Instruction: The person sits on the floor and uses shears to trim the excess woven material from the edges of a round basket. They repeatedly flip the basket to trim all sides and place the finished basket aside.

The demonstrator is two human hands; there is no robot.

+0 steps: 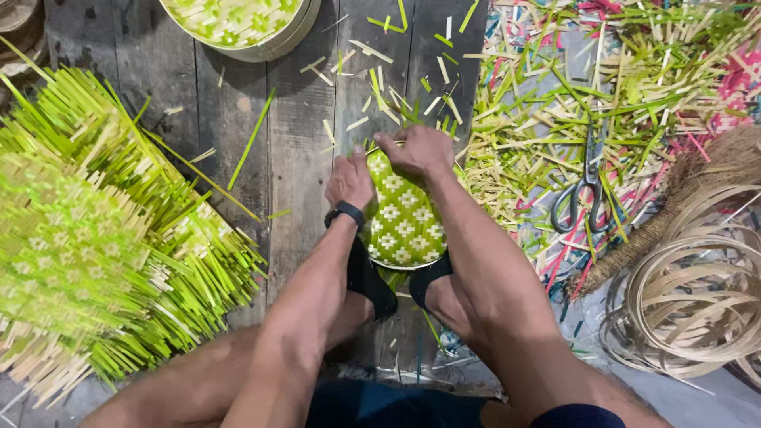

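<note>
While the head camera looks straight down, both hands sit on one small round woven mat of green and pale strips (403,218). The mat lies flat on the dark wooden plank floor (297,119), right between the person's two feet in black sandals (371,279).

The left hand (349,181), with a black watch on its wrist, presses on the mat's left edge. Its grip looks partly closed on that edge, but the fingertips are hard to see. The right hand (416,152) curls over the top edge, the far end from the body, and its grip pinches the rim there. So the mat lies just below and between the two hands, and its longer side runs away from the person. Both hands are about as near.

Around them there is little free room. A big pile of woven green strip mats with loose ends (103,238) fills the left side. A round woven tray with a pale rim (238,24) sits at the top. Cut green, pale and pink strip scraps (634,95) cover the right side, with grey metal scissors (585,190) lying on them. Coils of thin tan strips (697,301) lie at the lower right.
</note>
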